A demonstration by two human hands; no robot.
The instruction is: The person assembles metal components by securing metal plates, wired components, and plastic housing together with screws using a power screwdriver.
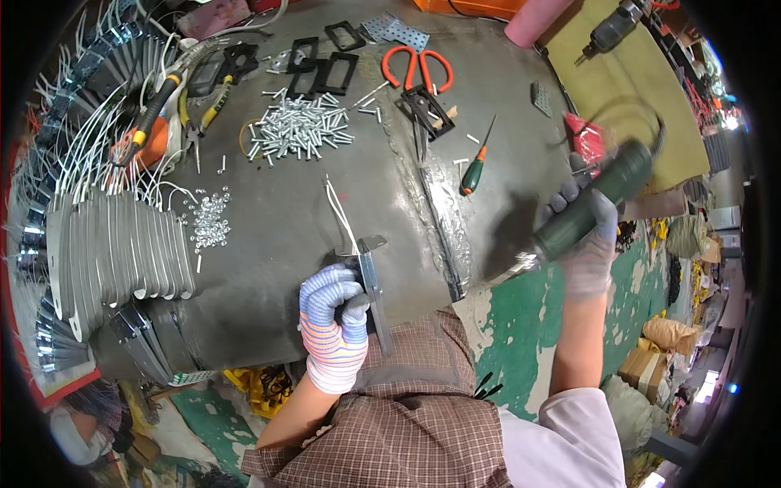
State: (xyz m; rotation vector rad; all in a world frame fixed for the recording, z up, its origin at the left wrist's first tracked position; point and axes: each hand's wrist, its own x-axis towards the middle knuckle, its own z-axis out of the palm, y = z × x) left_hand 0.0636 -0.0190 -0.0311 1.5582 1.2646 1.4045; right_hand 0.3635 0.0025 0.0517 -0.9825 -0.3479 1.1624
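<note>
My left hand (332, 325), in a striped knit glove, is closed round a flat metal strip with two white wires (377, 301), seen nearly edge-on. A small dark bracket sits at the strip's upper end, and the wires rise from there over the bench. Off to the right, my gloved right hand (587, 236) grips a dark green electric screwdriver (598, 199). The tool is tilted, its silver tip toward the lower left and its cord at the upper end. It is slightly blurred and apart from the strip.
A pile of screws (301, 126) and a heap of small nuts (210, 220) lie on the grey bench (277, 220). Similar wired strips (122, 244) stand stacked at left. Scissors (419, 69), a green-handled screwdriver (476, 169) and black frames (338, 73) lie farther back.
</note>
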